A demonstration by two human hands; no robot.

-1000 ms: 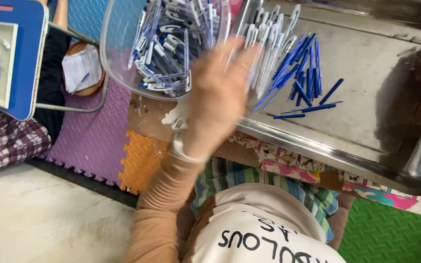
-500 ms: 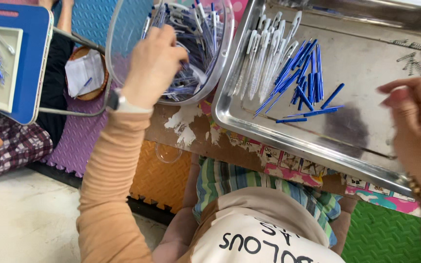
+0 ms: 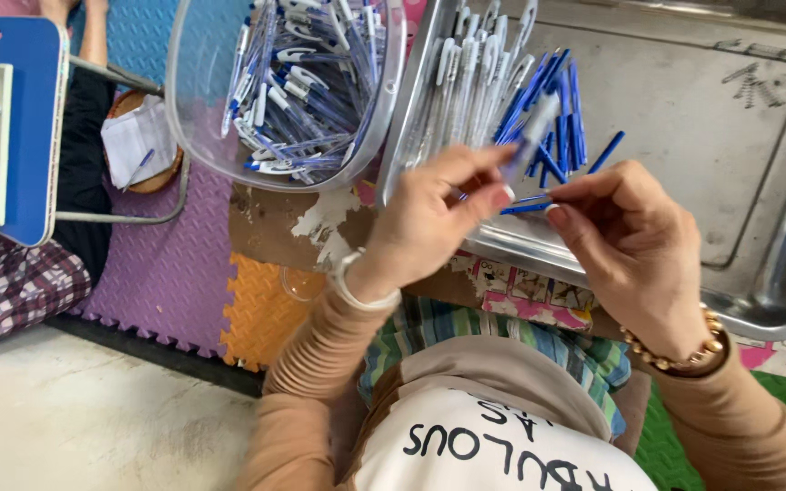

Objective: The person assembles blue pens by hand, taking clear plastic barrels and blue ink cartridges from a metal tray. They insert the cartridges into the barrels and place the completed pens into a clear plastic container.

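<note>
Both hands [image 3: 520, 218] now meeting over tray [image 3: 730, 136], left withdrawn from bowl [image 3: 211, 109]

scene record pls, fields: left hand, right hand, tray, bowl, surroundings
left hand: left hand pinches a clear pen barrel over the tray's near edge
right hand: right hand pinches a thin blue refill, tip pointing toward the left hand
tray: metal tray holds a row of clear barrels and a small pile of blue refills
bowl: clear plastic bowl to the left, full of blue-and-white pens
surroundings: foam floor mats, purple and orange; another person's small blue table at far left
</note>
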